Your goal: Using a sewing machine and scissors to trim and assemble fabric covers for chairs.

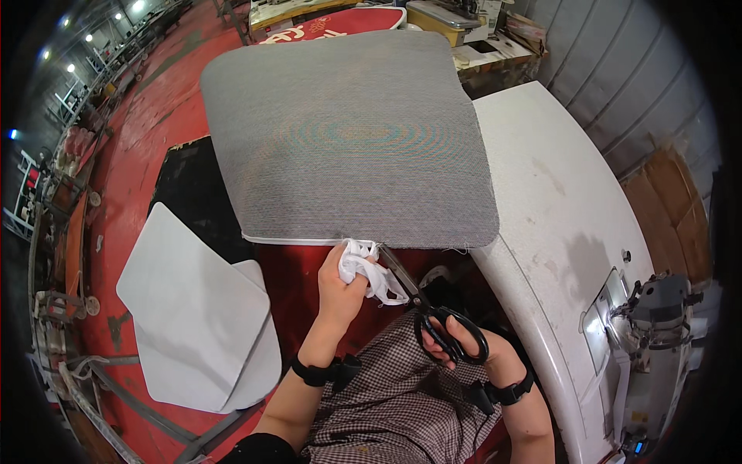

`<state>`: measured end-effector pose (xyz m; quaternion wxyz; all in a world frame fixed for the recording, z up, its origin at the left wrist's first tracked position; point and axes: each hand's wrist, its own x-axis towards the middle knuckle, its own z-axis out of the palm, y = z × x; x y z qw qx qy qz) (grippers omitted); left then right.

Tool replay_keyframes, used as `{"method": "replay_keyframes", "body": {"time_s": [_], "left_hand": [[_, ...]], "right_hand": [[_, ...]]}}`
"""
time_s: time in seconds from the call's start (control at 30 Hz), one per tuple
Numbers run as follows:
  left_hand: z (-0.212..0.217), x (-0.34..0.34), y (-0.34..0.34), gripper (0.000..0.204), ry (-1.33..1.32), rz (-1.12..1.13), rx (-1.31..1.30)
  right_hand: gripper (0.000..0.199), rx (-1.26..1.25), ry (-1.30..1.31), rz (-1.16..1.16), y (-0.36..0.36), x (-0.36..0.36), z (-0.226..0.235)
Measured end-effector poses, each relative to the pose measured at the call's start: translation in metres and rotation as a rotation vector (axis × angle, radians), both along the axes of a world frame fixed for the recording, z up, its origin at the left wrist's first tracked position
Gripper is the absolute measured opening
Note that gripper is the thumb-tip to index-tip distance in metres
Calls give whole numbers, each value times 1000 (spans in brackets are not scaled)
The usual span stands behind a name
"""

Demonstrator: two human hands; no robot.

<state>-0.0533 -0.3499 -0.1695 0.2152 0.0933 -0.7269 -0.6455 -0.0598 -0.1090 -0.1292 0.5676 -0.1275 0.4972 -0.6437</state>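
Head view, left to right: white panels (pixel 185 309) lie overlapped; the grey mat (pixel 355 147), white-edged along part of its near side, lies ahead of the person. At that side, the left hand (pixel 338 290) has its fingers closed around bunched white tape (pixel 359 268). Scissors (pixel 405 279) point toward the mat's edge, right-hand (pixel 454 340) fingers curled through their loops. Farther right: white table (pixel 549 185), machine (pixel 657 321).
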Motion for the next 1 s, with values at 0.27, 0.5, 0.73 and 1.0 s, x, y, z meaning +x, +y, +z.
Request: {"method": "replay_keyframes", "body": {"time_s": [0.27,0.5,0.73,1.0], "left_hand": [[6,0,1,18,-40,-26,111],[8,2,1,16,-34,-15,146],[7,2,1,18,-30,-31,155],[3,3,-1,23,-23,-20,145]], "right_hand": [[60,15,42,-13,-2,-1,-1],[60,13,8,-13,-3,0,2],[60,24,2,-20,-4,-1,6],[60,40,-9,-21,-5,-1,8]]}}
